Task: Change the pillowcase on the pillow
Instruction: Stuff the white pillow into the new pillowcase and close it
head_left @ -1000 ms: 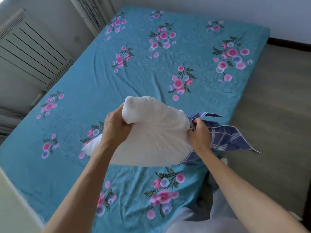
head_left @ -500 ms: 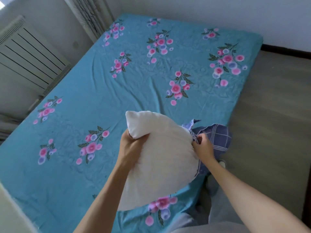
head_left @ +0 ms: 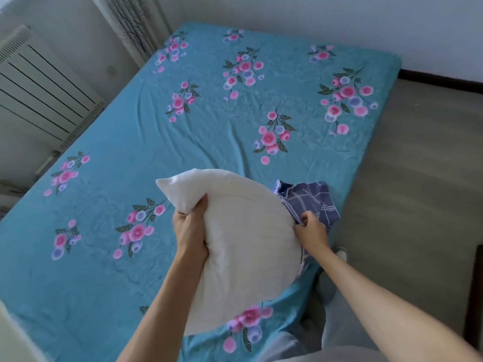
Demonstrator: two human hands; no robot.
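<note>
A bare white pillow (head_left: pixel 243 246) is held up over the near edge of the bed. My left hand (head_left: pixel 190 228) grips its left side near the upper corner, fingers dug into the filling. A blue checked pillowcase (head_left: pixel 311 201) is bunched at the pillow's right end, partly hidden behind it. My right hand (head_left: pixel 311 229) pinches the edge of that pillowcase against the pillow's right side.
The bed (head_left: pixel 183 142) is covered by a teal sheet with pink and purple flowers. A white radiator (head_left: pixel 39 84) stands on the left wall, a curtain (head_left: pixel 136 24) at the far corner. Grey floor (head_left: pixel 418 178) lies to the right, my legs below.
The pillow has turned from lying across to standing more upright and come nearer to me. The pillowcase, spread out to the right before, is now bunched close against the pillow's end.
</note>
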